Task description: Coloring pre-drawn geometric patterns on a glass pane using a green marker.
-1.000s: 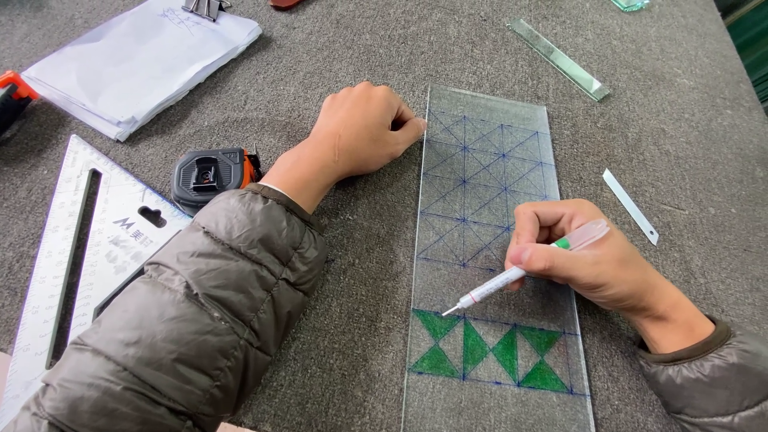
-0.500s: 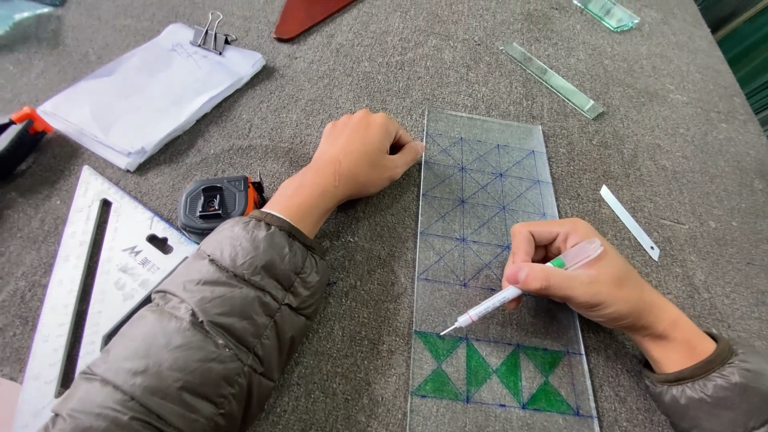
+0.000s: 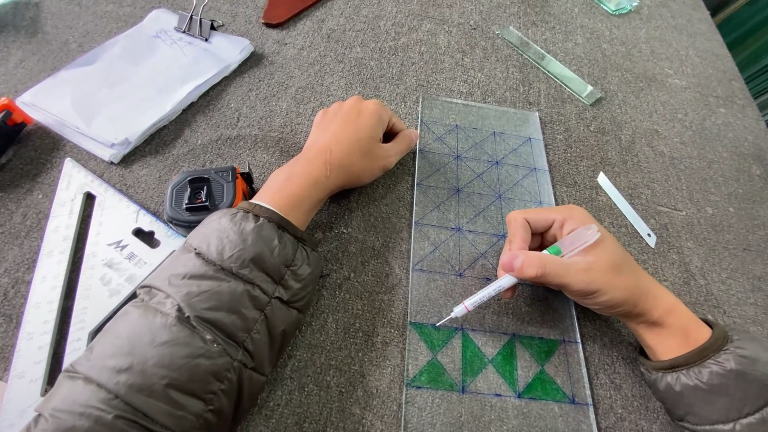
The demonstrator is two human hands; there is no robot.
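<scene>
We are colouring grid triangles on the glass strip (image 3: 480,240) at centre frame, right hand (image 3: 584,264) pinching the green pen (image 3: 512,282), left hand (image 3: 356,144) curled, bracing its edge.

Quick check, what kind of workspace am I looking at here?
Likely a glass craft workbench: a grey felt-like table, a glass pane with a drawn grid, a loose glass strip, a tape measure and a metal square.

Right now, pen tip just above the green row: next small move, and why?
Probably lower the pen tip into the nearest blank triangle above the four filled green ones. The right hand holds it poised there, the left hand braces the glass strip edge, and the grid above is uncoloured.
</scene>
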